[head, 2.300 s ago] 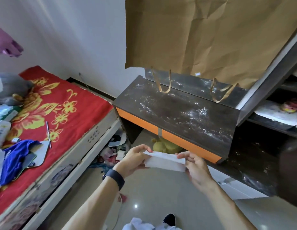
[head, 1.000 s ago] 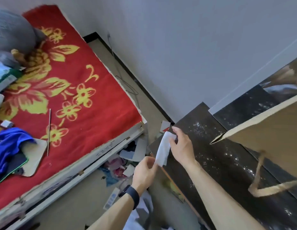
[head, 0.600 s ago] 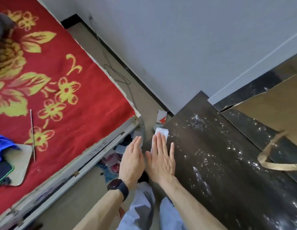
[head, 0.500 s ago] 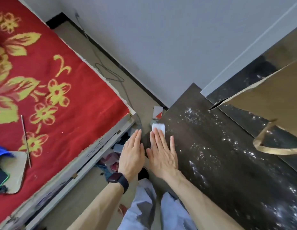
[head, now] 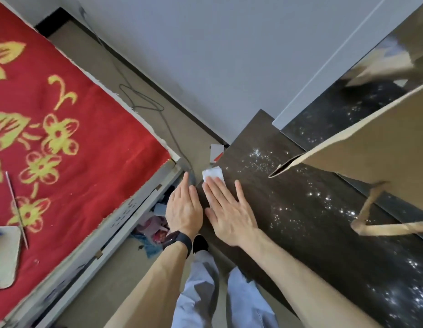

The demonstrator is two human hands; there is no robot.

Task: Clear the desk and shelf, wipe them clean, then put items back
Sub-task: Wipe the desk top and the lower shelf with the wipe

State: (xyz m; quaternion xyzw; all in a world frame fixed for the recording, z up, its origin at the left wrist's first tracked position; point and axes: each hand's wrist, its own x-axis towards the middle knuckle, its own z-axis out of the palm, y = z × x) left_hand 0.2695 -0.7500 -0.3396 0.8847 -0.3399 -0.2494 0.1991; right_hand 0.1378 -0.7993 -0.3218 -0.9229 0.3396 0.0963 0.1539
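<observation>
Right hand (head: pixel 229 214), fingers flat, presses folded white paper wipe (head: pixel 213 176) onto dusty dark wooden surface (head: pixel 300 209), near-left corner, likely starting wipe stroke. Left hand (head: pixel 184 209) flat alongside, empty.

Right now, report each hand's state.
Left hand: open, fingers straight, holding nothing.
Right hand: open, flat, pressing the white wipe onto the dark desk.
</observation>
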